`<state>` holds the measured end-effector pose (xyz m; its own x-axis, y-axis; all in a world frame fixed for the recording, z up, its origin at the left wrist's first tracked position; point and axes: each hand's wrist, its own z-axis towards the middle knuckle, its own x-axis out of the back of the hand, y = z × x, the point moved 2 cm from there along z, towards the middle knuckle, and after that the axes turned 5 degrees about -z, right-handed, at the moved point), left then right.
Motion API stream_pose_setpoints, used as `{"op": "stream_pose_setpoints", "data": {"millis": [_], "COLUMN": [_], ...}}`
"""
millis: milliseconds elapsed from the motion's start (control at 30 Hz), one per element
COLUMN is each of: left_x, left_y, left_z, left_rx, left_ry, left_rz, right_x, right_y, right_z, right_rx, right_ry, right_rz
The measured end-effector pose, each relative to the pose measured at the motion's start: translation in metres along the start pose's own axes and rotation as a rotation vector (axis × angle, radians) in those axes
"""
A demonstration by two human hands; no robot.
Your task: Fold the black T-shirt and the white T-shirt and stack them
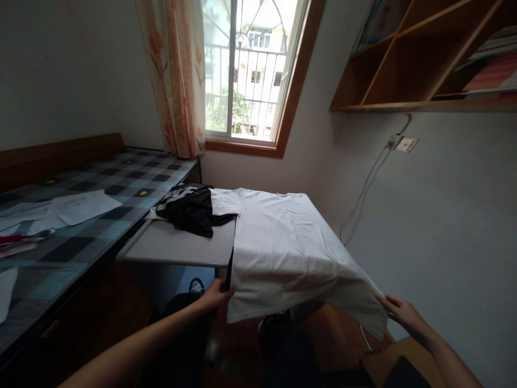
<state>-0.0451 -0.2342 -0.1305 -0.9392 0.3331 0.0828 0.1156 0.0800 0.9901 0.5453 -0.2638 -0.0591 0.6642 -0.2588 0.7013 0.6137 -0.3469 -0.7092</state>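
Note:
A white T-shirt (283,231) lies spread over a light grey table (181,245), its lower part hanging past the front edge. My left hand (216,295) is closed on the shirt's left side edge, a little above the hem. On the other side, my right hand (399,311) pinches the right side edge near the bottom corner and holds it out to the right. Fingertips of both hands are partly hidden at the cloth. A crumpled black garment (191,210) with pale lettering sits on the table at the left, touching the shirt's sleeve.
Left of the table stands a bed with a checked cover (92,237), with loose papers (83,207) on it. A window (250,75) with a floral curtain (183,81) is behind. Wooden shelves (388,70) hang at upper right, above a wall socket (406,144) with a dangling cable.

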Motion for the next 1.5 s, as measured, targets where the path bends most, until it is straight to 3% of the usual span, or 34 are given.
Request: {"op": "stream_pose_setpoints", "data": {"millis": [67, 133, 200, 300, 400, 467, 533, 633, 733, 833, 1000, 1200, 1500], "left_x": [0.014, 0.027, 0.034, 0.036, 0.037, 0.040, 0.045, 0.053, 0.058, 0.059, 0.056, 0.055, 0.053], "left_y": [0.010, 0.026, 0.048, 0.092, 0.133, 0.146, 0.144, 0.123, 0.103, 0.096, 0.099, 0.100, 0.104], "left_z": [-0.002, -0.005, -0.007, 0.005, 0.039, 0.069, 0.099, 0.129, 0.138, 0.135, 0.133, 0.131, 0.129], "left_rx": [-0.005, -0.015, -0.068, -0.216, -0.462, -0.574, -0.609, -0.592, -0.536, -0.504, -0.483, -0.471, -0.478], "left_ry": [-0.039, -0.129, -0.236, -0.258, -0.104, 0.004, 0.061, 0.068, 0.041, 0.009, 0.003, -0.005, -0.005], "left_rz": [0.240, 0.469, 0.557, 0.520, 0.617, 0.724, 0.841, 1.018, 1.099, 1.110, 1.128, 1.135, 1.134], "right_x": [0.010, 0.018, 0.019, 0.002, -0.027, -0.051, -0.075, -0.109, -0.135, -0.153, -0.165, -0.177, -0.198], "right_y": [0.013, 0.018, 0.011, -0.022, -0.076, -0.112, -0.144, -0.179, -0.196, -0.203, -0.208, -0.214, -0.229], "right_z": [0.011, 0.024, 0.034, 0.046, 0.057, 0.066, 0.076, 0.090, 0.098, 0.104, 0.119, 0.149, 0.186], "right_rx": [-0.034, -0.024, 0.009, 0.095, 0.305, 0.447, 0.549, 0.653, 0.627, 0.546, 0.465, 0.467, 0.492], "right_ry": [-0.055, 0.038, 0.159, 0.318, 0.521, 0.608, 0.621, 0.475, 0.324, 0.206, 0.115, 0.022, 0.059], "right_rz": [-0.052, -0.140, -0.183, -0.158, -0.188, -0.228, -0.245, -0.300, -0.405, -0.510, -0.608, -0.659, -0.613]}}
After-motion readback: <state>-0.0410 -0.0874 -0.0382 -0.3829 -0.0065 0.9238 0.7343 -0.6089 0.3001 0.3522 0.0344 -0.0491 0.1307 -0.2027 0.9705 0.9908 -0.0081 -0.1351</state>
